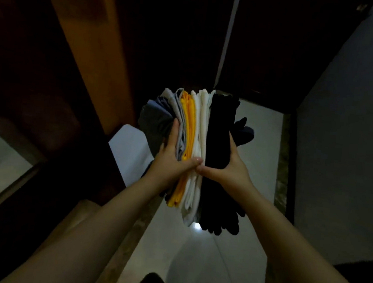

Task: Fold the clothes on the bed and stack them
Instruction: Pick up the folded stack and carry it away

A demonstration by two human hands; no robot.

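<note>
A stack of folded clothes (195,128) is held on edge in the air in front of me, over a pale tiled floor. Its layers run from grey-blue on the left through grey, yellow and white to black on the right. My left hand (175,160) grips the grey side, thumb laid across the near edge. My right hand (226,169) grips the black side, its thumb meeting the left thumb over the white layers. The fingers behind the stack are hidden. The bed is out of sight.
A brown wooden door or wardrobe panel (87,49) rises at the left. A dark doorway (268,47) lies ahead, with a grey wall (350,144) at the right. A white flat object (128,149) sits left of the stack. The pale floor (204,267) stretches below.
</note>
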